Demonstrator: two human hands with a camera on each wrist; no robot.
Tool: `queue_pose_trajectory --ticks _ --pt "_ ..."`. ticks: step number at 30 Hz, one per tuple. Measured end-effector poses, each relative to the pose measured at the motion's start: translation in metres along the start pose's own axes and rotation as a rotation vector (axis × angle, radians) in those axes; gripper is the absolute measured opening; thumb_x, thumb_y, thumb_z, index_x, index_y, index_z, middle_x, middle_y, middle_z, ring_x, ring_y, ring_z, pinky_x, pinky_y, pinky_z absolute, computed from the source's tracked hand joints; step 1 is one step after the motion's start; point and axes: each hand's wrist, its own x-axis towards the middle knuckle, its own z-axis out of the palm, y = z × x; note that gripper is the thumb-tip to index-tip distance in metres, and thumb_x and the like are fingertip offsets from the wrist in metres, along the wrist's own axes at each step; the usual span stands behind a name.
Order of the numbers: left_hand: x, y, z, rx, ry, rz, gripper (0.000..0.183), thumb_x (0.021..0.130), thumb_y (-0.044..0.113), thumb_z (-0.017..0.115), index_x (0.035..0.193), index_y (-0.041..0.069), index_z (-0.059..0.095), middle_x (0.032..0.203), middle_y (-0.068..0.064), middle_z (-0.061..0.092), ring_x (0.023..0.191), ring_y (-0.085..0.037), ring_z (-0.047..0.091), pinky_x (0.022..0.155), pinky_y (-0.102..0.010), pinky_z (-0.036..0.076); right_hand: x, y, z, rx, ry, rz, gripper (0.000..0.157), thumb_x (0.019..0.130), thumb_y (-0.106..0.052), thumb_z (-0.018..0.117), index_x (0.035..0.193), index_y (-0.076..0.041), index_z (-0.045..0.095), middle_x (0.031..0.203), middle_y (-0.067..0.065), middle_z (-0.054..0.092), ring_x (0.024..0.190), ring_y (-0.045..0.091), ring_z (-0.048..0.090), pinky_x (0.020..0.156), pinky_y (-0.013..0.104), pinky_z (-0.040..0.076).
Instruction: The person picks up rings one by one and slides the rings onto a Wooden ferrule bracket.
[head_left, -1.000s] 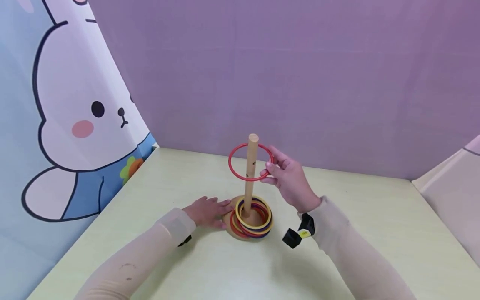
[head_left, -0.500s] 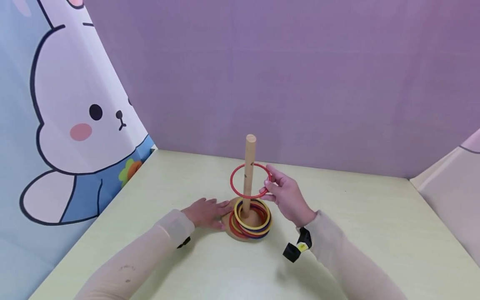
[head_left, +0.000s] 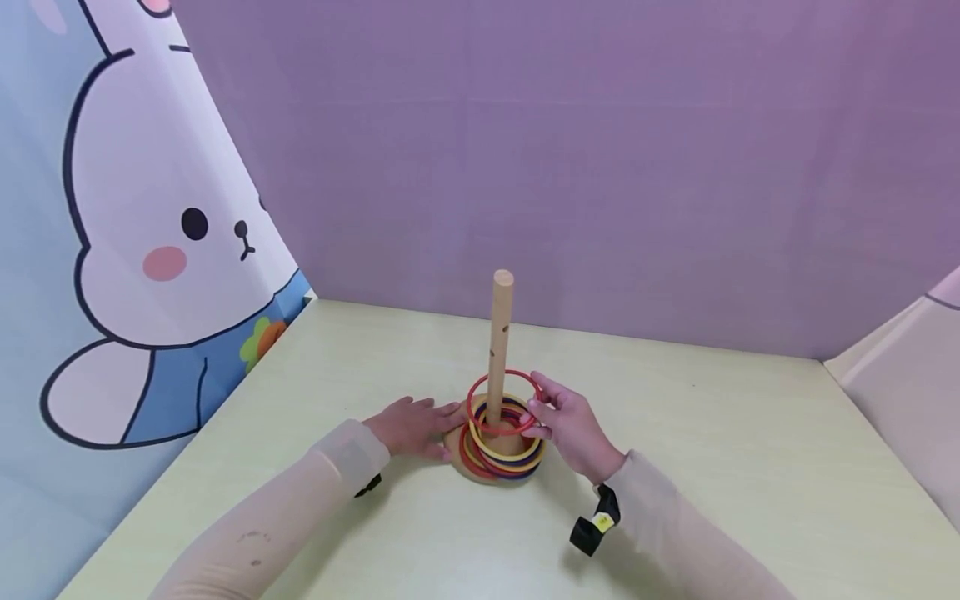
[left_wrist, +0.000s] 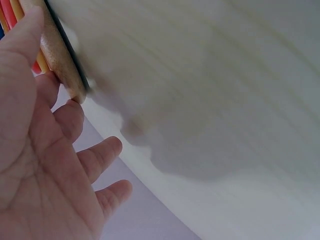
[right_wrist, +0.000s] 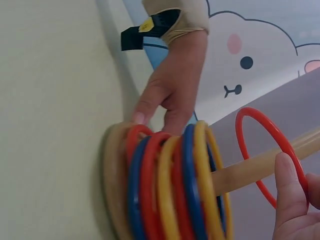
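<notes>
While a red ring (head_left: 501, 402) is pinched at its right edge between the thumb and fingertips of the right hand (head_left: 568, 425), it is held around the wooden peg (head_left: 499, 343), low on the shaft and just above the stack of rings (head_left: 504, 450). The ring is tilted slightly and is not yet laid on the stack; in the right wrist view the red ring (right_wrist: 270, 150) is seen encircling the peg (right_wrist: 260, 167) with a clear gap between it and the topmost yellow ring.

The stack is made up of yellow, red and blue rings lying around the foot of the peg on the round wooden base (head_left: 480, 472). The left hand (head_left: 414, 423) is laid flat on the table (head_left: 712, 467) with its fingers straight, and their tips are pressed against the left side of the base; nothing is gripped by it. In the left wrist view the fingertips (left_wrist: 75, 112) are seen touching the edge of the base (left_wrist: 62, 60).

A small black tag with a yellow label (head_left: 592, 528) is worn at the right wrist. Behind the table a plain purple wall (head_left: 570, 158) is seen, and a cartoon rabbit (head_left: 157, 233) is printed on the panel at the left.
</notes>
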Motion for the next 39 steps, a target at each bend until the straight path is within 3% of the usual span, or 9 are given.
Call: queue_pose_trajectory --ticks 8,14,18,26,33,39 --pt "0.002 0.000 0.000 -0.006 0.011 0.005 0.072 0.089 0.054 0.057 0.150 0.024 0.034 0.154 0.002 0.032 0.133 -0.037 0.039 0.106 -0.053 0.033 0.000 0.014 -0.002 -0.068 -0.017 0.008 0.051 0.098 0.006 0.045 0.146 0.010 0.026 0.097 0.011 0.045 0.071 0.006 0.060 0.065 0.020 0.055" --pt "0.003 0.002 -0.002 0.011 0.002 -0.006 0.072 0.089 0.055 0.056 0.150 0.025 0.033 0.154 0.003 0.031 0.134 -0.035 0.038 0.106 -0.052 0.032 0.004 0.017 -0.010 -0.290 0.008 -0.010 0.048 0.095 0.004 0.054 0.139 0.014 0.037 0.101 0.017 0.053 0.059 0.009 0.059 0.060 0.024 0.056" --pt "0.003 0.001 -0.002 0.013 0.002 -0.009 0.072 0.089 0.055 0.057 0.151 0.024 0.033 0.154 0.002 0.032 0.135 -0.035 0.037 0.107 -0.052 0.031 0.009 0.016 -0.018 -0.440 0.004 -0.064 0.048 0.092 0.003 0.059 0.135 0.016 0.042 0.092 0.014 0.057 0.061 0.014 0.062 0.060 0.032 0.057" --pt "0.001 -0.013 0.002 -0.042 0.016 -0.038 0.072 0.089 0.052 0.059 0.150 0.021 0.035 0.153 -0.005 0.033 0.137 -0.035 0.034 0.108 -0.054 0.029 0.011 0.015 -0.039 -0.556 -0.002 -0.108 0.041 0.092 -0.006 0.061 0.127 0.013 0.051 0.087 0.010 0.060 0.071 0.023 0.063 0.061 0.035 0.057" --pt "-0.008 -0.026 0.002 -0.078 0.134 0.038 0.066 0.090 0.042 0.063 0.144 0.009 0.043 0.146 -0.014 0.043 0.131 -0.040 0.041 0.103 -0.055 0.035 -0.001 0.020 -0.071 -0.557 0.017 -0.082 0.042 0.096 -0.010 0.056 0.130 0.012 0.049 0.095 0.013 0.058 0.079 0.027 0.063 0.063 0.033 0.056" --pt "-0.012 -0.038 0.006 -0.061 0.240 0.077 0.061 0.091 0.036 0.064 0.141 0.006 0.046 0.141 -0.018 0.048 0.127 -0.042 0.044 0.101 -0.054 0.038 -0.014 0.022 -0.102 -0.635 0.040 -0.072 0.044 0.095 -0.010 0.058 0.132 0.012 0.047 0.098 0.014 0.057 0.078 0.026 0.062 0.064 0.033 0.056"
